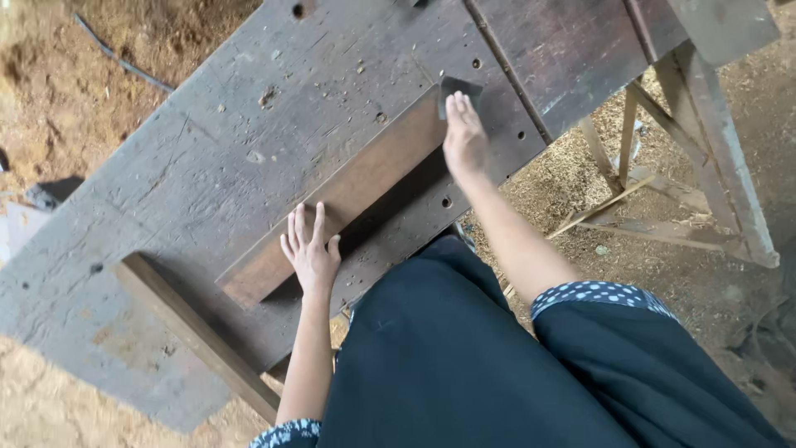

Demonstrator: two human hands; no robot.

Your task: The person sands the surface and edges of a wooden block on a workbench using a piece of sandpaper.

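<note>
a long reddish-brown wooden board [348, 195] is laid slantwise on a worn grey plank workbench [191, 158], running from near left to far right. the left hand [311, 253] is spread flat with fingers open and pressed on the board's near edge, close to its left end. the right hand [464, 137] is laid palm-down at the board's far right end, its fingers extended over a small dark grey sheet of abrasive paper [458, 90] that is pinned against the wood (only its far corner is seen past the fingertips).

a narrow brown wooden batten [199, 336] is seen along the bench's near left edge, well apart from the board. the bench top is marked with round holes [476, 63] and scattered chips. to the right, a pale wooden trestle frame [705, 141] is stood on sawdust-covered ground [655, 274]. a thin dark cable [124, 62] is laid on the dirt at far left. the near view is filled by a dark blue garment [464, 357].
</note>
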